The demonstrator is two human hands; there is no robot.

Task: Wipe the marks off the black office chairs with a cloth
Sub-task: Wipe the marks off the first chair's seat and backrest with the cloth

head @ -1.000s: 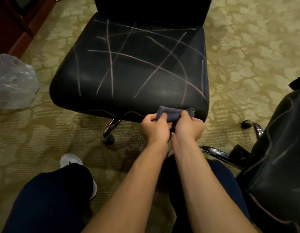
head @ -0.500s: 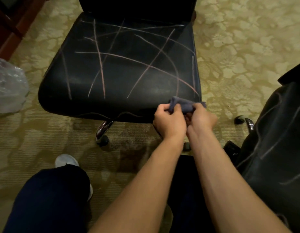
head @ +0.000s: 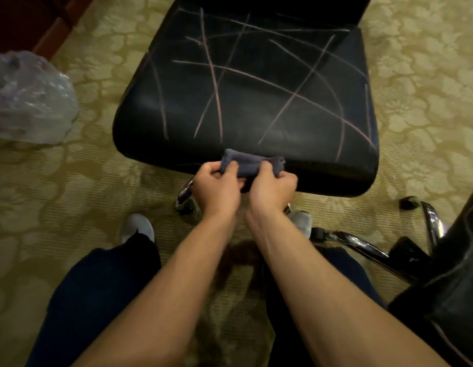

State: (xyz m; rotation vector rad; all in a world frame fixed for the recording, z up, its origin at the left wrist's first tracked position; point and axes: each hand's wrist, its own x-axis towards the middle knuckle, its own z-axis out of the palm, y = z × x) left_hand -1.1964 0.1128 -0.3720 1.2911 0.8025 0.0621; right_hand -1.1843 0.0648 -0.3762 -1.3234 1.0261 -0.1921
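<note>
A patterned olive-gold carpet [head: 58, 197] covers the floor; dark reddish wooden furniture [head: 39, 22] stands at the far left corner; beside it sits one crumpled plastic bag [head: 29, 99]; two pale shoes show, the left shoe [head: 137, 229] and the right shoe [head: 300, 221]. Two black chairs are in view: the marked chair [head: 256, 102], its seat crossed by many pinkish chalk lines, and a second chair [head: 455, 287] at the right edge. One dark cloth [head: 250, 161] lies bunched at the marked seat's front edge; the left hand [head: 216, 186] and right hand [head: 272, 189] both grip it with curled fingers.

Soft matt cloth [head: 252, 163], smooth faintly glossy black chair seat [head: 256, 88], shiny chrome legs [head: 362, 245].
</note>
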